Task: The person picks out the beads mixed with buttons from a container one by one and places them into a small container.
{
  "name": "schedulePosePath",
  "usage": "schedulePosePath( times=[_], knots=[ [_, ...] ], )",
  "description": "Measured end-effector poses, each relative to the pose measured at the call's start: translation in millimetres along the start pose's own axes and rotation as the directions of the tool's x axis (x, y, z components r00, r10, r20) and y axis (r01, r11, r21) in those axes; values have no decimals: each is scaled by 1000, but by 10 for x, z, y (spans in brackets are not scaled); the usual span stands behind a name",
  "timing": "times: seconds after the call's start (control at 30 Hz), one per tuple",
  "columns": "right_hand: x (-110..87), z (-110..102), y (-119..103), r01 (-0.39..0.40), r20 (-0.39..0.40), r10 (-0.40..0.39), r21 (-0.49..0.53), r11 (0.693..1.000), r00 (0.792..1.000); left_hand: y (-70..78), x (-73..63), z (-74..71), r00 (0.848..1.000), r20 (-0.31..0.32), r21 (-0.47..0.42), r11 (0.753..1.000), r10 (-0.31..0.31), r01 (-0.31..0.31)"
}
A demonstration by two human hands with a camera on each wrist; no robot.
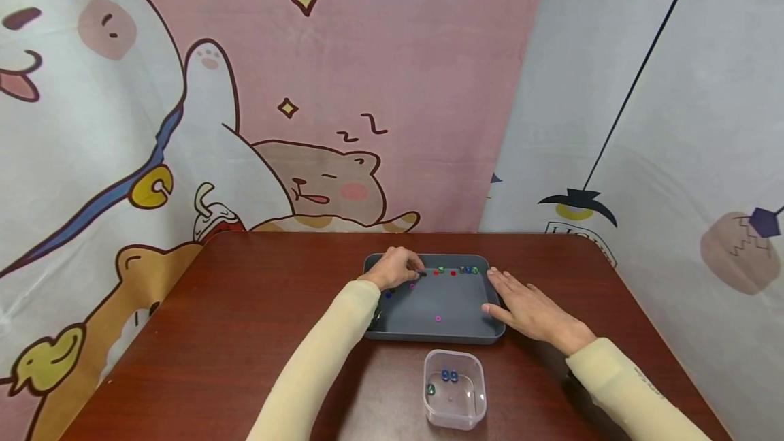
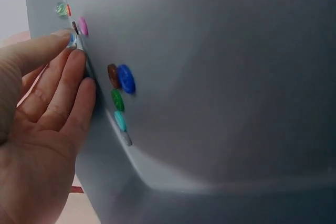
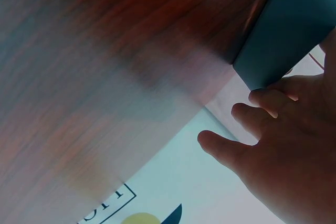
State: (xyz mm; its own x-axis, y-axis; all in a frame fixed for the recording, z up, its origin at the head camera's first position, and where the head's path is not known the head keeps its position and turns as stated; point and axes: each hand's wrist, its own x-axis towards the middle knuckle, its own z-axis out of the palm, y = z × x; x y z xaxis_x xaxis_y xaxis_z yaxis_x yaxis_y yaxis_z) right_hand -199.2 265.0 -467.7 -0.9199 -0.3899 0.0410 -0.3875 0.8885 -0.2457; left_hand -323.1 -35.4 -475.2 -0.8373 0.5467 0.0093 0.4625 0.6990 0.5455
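My left hand (image 1: 397, 269) reaches to the far left part of a grey tray (image 1: 459, 301). Its thumb and fingers pinch a clear glass marble (image 2: 72, 39) with blue in it, close against the tray wall. Small ring-shaped beads lie around that hand: a pink bead (image 2: 83, 26), a blue bead (image 2: 126, 78), a green bead (image 2: 117, 99) and a turquoise bead (image 2: 120, 120). Along the far wall are more marbles (image 1: 468, 269) and red beads (image 1: 453, 273). With fingers extended, my right hand (image 1: 529, 305) touches the tray's right rim.
A clear plastic container (image 1: 454, 420) stands in front of the tray, with two blue marbles (image 1: 450, 376) and a green marble (image 1: 431, 389) inside. One magenta ring bead (image 1: 437, 318) lies near the tray's front. Beneath is a brown wooden table (image 1: 257, 318), with a printed cloth (image 1: 429, 87) behind.
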Motion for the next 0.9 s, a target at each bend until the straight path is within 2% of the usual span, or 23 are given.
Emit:
schedulePosePath(
  times=[0.23,0.57,0.9],
  knots=[
    [9,-5,-15,0,5,-1,4,1000,1000,35,11,-103,1000,-9,-19,1000,22,-23],
    [-26,-21,-16,1,9,-2,12,1000,1000,192,-27,-265,997,-31,-97,993,70,-72],
    [-4,-13,-27,-8,10,8,-1,1000,1000,363,-170,-399,991,-61,-158,979,121,-129]
  ],
)
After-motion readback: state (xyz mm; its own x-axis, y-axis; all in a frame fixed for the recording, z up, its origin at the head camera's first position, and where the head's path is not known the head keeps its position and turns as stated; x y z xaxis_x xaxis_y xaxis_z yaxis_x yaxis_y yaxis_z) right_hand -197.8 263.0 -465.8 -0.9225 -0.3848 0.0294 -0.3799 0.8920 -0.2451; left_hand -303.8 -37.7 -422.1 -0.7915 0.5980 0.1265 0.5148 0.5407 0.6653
